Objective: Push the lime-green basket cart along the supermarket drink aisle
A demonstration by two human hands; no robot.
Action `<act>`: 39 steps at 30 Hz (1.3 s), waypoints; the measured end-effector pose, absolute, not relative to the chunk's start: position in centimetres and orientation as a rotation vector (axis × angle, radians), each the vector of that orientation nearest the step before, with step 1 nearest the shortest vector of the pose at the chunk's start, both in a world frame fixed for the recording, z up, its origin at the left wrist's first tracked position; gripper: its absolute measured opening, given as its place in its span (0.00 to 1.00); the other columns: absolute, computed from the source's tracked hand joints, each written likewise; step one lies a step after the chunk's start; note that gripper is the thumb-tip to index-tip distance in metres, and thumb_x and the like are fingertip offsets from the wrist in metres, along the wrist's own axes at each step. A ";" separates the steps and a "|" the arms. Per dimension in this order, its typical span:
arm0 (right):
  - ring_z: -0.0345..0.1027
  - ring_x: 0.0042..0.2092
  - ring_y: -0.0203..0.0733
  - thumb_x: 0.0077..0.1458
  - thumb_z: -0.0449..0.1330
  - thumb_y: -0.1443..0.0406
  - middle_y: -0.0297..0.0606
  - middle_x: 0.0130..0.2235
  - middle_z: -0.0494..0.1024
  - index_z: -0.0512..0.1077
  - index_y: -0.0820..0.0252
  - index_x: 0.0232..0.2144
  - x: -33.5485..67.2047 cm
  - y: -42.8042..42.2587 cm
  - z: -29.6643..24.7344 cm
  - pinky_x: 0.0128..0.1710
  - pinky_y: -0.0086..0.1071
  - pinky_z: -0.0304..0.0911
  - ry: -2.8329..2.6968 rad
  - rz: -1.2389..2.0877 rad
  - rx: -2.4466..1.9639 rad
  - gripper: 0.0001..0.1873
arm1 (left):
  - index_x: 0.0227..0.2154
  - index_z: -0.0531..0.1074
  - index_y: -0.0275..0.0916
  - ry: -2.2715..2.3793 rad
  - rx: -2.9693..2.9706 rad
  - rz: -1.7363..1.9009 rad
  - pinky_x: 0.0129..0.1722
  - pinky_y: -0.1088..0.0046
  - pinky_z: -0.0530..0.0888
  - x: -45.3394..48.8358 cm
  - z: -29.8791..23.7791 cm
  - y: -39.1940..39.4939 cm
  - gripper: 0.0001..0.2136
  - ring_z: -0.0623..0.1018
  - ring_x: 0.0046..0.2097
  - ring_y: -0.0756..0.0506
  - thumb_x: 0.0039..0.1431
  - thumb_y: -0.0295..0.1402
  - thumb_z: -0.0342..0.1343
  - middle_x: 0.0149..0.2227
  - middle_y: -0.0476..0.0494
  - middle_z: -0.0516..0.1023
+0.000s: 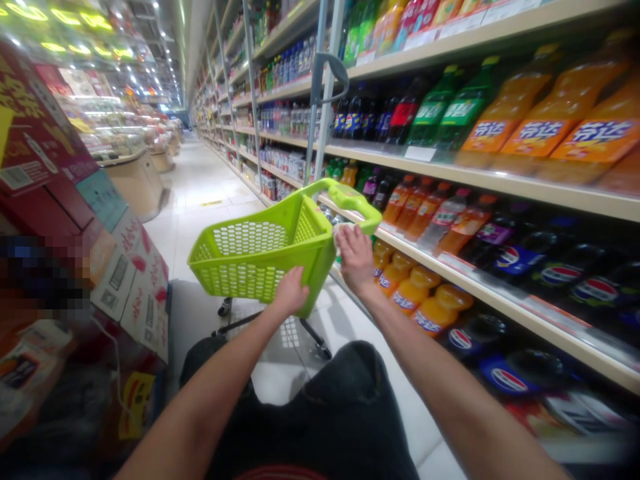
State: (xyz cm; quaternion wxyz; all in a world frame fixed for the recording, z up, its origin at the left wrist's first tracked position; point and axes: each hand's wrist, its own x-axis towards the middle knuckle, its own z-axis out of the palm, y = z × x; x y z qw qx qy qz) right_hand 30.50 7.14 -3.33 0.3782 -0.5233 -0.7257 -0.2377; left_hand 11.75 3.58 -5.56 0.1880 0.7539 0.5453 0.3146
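A lime-green wheeled shopping basket point(260, 253) stands in the aisle in front of me, tilted, with its handle point(350, 200) up toward the shelves. My left hand point(291, 292) is closed on the basket's near bottom edge. My right hand point(355, 257) is closed on a white cloth point(343, 230), which it presses against the basket's rim just below the handle. My knees in dark trousers point(330, 407) show below.
Shelves of soda bottles point(500, 173) run along the right, orange bottles point(415, 293) nearest my right hand. Stacked red and white cartons point(115, 253) stand at the left. The tiled aisle point(200, 187) stretches ahead between them.
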 end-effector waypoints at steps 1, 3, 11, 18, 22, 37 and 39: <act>0.39 0.63 0.45 0.57 0.42 0.73 0.44 0.58 0.60 0.61 0.61 0.54 30.3 7.0 -4.3 0.58 0.50 0.42 -1.910 -0.601 -1.321 0.24 | 0.51 0.62 0.31 1.540 2.239 0.826 0.57 0.63 0.58 11.9 -5.6 3.2 0.24 0.62 0.58 0.41 0.47 0.25 0.49 0.56 0.33 0.63; 0.40 0.63 0.44 0.57 0.42 0.74 0.44 0.58 0.61 0.62 0.61 0.54 29.7 6.4 -6.8 0.58 0.49 0.44 -2.012 -0.572 -1.292 0.24 | 0.52 0.61 0.33 1.557 2.396 0.715 0.57 0.62 0.58 12.1 -5.6 2.4 0.25 0.62 0.58 0.41 0.48 0.26 0.49 0.57 0.34 0.62; 0.42 0.62 0.43 0.56 0.43 0.75 0.44 0.57 0.62 0.61 0.62 0.54 29.2 4.3 -9.4 0.58 0.48 0.46 -2.050 -0.511 -1.298 0.25 | 0.54 0.58 0.32 1.664 2.544 0.508 0.58 0.53 0.52 12.4 -5.2 0.8 0.27 0.56 0.61 0.38 0.48 0.25 0.48 0.60 0.31 0.55; 0.38 0.63 0.44 0.55 0.42 0.74 0.46 0.60 0.56 0.58 0.64 0.56 29.4 5.7 -3.4 0.59 0.50 0.40 -1.800 -0.546 -1.423 0.26 | 0.56 0.55 0.33 1.754 2.525 0.497 0.58 0.52 0.49 12.9 -4.6 0.4 0.29 0.52 0.62 0.38 0.47 0.25 0.48 0.62 0.32 0.51; 0.40 0.63 0.43 0.55 0.42 0.75 0.46 0.59 0.58 0.59 0.64 0.55 28.5 5.6 -5.6 0.58 0.49 0.42 -1.930 -0.495 -1.382 0.25 | 0.56 0.55 0.33 1.741 2.553 0.492 0.59 0.51 0.49 12.9 -4.6 0.4 0.30 0.51 0.62 0.38 0.46 0.25 0.48 0.62 0.32 0.51; 0.38 0.63 0.42 0.56 0.42 0.73 0.44 0.60 0.57 0.57 0.62 0.56 28.4 5.3 -6.2 0.59 0.48 0.40 -1.859 -0.492 -1.357 0.25 | 0.58 0.52 0.31 1.768 2.581 0.457 0.59 0.51 0.48 13.2 -5.1 0.3 0.31 0.50 0.63 0.38 0.47 0.24 0.48 0.62 0.32 0.49; 0.39 0.63 0.43 0.57 0.42 0.73 0.43 0.60 0.57 0.58 0.62 0.56 28.1 5.7 -5.9 0.59 0.47 0.41 -1.922 -0.503 -1.340 0.25 | 0.58 0.52 0.31 1.779 2.594 0.439 0.59 0.51 0.48 13.3 -4.8 0.2 0.31 0.50 0.63 0.38 0.47 0.24 0.48 0.63 0.33 0.49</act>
